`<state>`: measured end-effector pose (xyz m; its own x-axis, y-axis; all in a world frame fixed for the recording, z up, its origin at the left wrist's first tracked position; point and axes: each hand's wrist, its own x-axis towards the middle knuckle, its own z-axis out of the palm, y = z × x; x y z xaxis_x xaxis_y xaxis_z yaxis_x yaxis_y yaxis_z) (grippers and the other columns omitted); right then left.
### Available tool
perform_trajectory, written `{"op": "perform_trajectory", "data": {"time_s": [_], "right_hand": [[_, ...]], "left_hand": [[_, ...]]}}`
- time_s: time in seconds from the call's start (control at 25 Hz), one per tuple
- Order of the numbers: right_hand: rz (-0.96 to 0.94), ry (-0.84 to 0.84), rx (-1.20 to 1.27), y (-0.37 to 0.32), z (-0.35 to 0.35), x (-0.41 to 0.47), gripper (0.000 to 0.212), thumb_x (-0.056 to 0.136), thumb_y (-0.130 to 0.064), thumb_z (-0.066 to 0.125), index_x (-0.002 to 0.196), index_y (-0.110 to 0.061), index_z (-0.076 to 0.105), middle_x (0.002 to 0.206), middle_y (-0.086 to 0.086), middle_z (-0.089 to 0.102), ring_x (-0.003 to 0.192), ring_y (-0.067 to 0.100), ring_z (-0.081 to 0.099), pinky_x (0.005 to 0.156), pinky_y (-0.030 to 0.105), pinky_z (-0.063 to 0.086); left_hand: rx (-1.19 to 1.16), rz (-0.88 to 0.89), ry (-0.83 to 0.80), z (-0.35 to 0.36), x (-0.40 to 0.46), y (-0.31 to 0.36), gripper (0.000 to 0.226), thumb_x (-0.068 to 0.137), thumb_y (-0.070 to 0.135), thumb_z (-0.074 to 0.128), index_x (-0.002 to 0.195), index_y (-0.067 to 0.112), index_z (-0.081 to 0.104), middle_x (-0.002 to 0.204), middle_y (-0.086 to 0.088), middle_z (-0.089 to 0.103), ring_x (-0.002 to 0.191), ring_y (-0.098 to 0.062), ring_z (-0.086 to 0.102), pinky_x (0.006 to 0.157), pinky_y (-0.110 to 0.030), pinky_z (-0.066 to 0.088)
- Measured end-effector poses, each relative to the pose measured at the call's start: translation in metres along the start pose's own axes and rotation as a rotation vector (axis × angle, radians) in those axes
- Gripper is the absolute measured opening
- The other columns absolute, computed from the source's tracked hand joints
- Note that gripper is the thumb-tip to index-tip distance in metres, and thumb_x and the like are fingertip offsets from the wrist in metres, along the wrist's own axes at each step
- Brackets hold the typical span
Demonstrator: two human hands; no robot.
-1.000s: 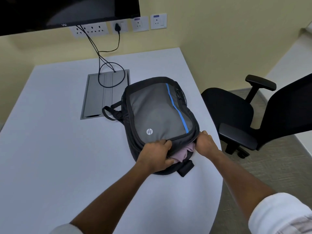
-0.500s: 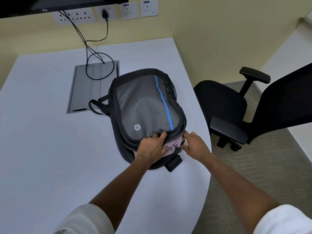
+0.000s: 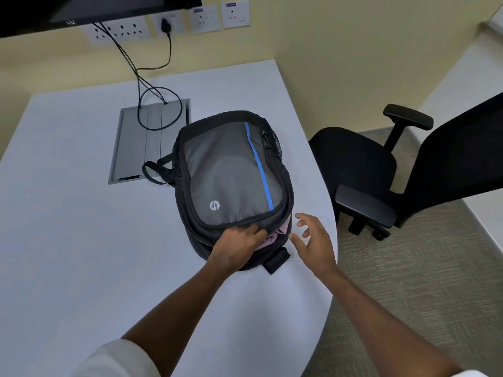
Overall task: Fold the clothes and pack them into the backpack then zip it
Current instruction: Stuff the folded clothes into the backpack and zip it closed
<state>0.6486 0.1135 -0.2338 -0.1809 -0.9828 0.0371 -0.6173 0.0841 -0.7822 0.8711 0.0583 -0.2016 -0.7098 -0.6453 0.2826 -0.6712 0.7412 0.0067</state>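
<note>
A grey and black backpack (image 3: pixel 231 172) with a blue stripe lies flat on the white table (image 3: pixel 68 240), its top opening toward me. Pink cloth (image 3: pixel 280 232) shows in the gap of the opening. My left hand (image 3: pixel 236 248) grips the near edge of the backpack's top flap, fingers curled over it beside the cloth. My right hand (image 3: pixel 313 240) hovers just right of the opening with fingers spread, holding nothing and apart from the bag. A black strap end (image 3: pixel 276 261) sticks out below the opening.
A grey cable hatch (image 3: pixel 136 148) with black cables sits behind the backpack. A black office chair (image 3: pixel 381 180) stands right of the table's curved edge. A dark screen (image 3: pixel 81 9) and wall sockets (image 3: pixel 206 17) are at the back.
My right hand has let go of the backpack's opening and drawn back to the right with fingers spread. My left hand stays on the flap edge.
</note>
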Motion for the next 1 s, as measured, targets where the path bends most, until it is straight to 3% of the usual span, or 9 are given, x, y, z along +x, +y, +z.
{"op": "perform_trajectory", "data": {"time_s": [0.2,0.32,0.4,0.52,0.6,0.8,1.0], "right_hand": [[0.005,-0.164,-0.161,-0.006,0.024,0.000,0.025,0.095,-0.027,0.057,0.118,-0.019,0.064,0.118,-0.001,0.056,0.100,0.019,0.049,0.081,0.037,0.051],[-0.052,-0.292,-0.402,-0.005,0.032,0.001,0.026,0.095,-0.022,0.052,0.118,-0.017,0.063,0.122,0.002,0.057,0.093,0.023,0.045,0.074,0.034,0.042],[-0.049,-0.323,-0.402,-0.004,0.032,0.002,0.021,0.096,-0.019,0.050,0.112,-0.016,0.063,0.114,0.002,0.061,0.089,0.020,0.042,0.072,0.032,0.039],[0.061,-0.133,-0.090,-0.003,0.027,0.000,0.021,0.093,-0.005,0.049,0.096,-0.018,0.065,0.092,0.000,0.065,0.086,0.021,0.052,0.072,0.032,0.048],[0.097,-0.002,0.016,-0.008,0.024,-0.001,0.022,0.090,-0.002,0.051,0.097,-0.016,0.066,0.092,-0.003,0.066,0.086,0.018,0.059,0.074,0.032,0.052],[0.122,0.200,0.097,-0.034,0.021,0.006,0.021,0.089,0.004,0.051,0.097,-0.011,0.063,0.096,0.004,0.064,0.083,0.020,0.061,0.071,0.029,0.047],[0.185,0.306,0.060,-0.046,0.020,0.005,0.017,0.093,-0.001,0.050,0.102,-0.011,0.061,0.104,0.005,0.064,0.092,0.022,0.060,0.076,0.029,0.045]], "left_hand": [[-0.031,0.039,0.005,-0.008,-0.022,0.009,0.034,0.096,0.035,0.040,0.074,0.018,0.061,0.065,0.001,0.059,0.047,-0.018,0.055,0.043,-0.022,0.036],[-0.026,0.034,-0.063,-0.010,-0.030,0.012,0.038,0.098,0.038,0.041,0.072,0.019,0.061,0.062,0.003,0.058,0.046,-0.016,0.054,0.045,-0.020,0.031],[-0.027,0.019,-0.128,-0.012,-0.030,0.010,0.039,0.098,0.041,0.047,0.070,0.019,0.060,0.060,0.004,0.058,0.045,-0.014,0.053,0.048,-0.019,0.026],[-0.101,-0.078,-0.226,-0.020,-0.035,0.011,0.038,0.099,0.046,0.043,0.081,0.017,0.062,0.076,0.002,0.065,0.062,-0.018,0.062,0.052,-0.024,0.035],[-0.137,-0.196,-0.218,-0.027,-0.041,0.010,0.048,0.097,0.053,0.029,0.088,0.020,0.062,0.084,0.003,0.067,0.071,-0.018,0.063,0.055,-0.029,0.044],[-0.161,-0.307,-0.166,-0.041,-0.067,0.006,0.037,0.098,0.043,0.035,0.087,0.024,0.064,0.082,0.006,0.066,0.068,-0.016,0.061,0.059,-0.030,0.049],[-0.127,-0.394,-0.146,-0.052,-0.091,-0.008,0.030,0.096,0.039,0.041,0.084,0.024,0.064,0.080,0.006,0.065,0.066,-0.015,0.060,0.056,-0.028,0.042]]}}
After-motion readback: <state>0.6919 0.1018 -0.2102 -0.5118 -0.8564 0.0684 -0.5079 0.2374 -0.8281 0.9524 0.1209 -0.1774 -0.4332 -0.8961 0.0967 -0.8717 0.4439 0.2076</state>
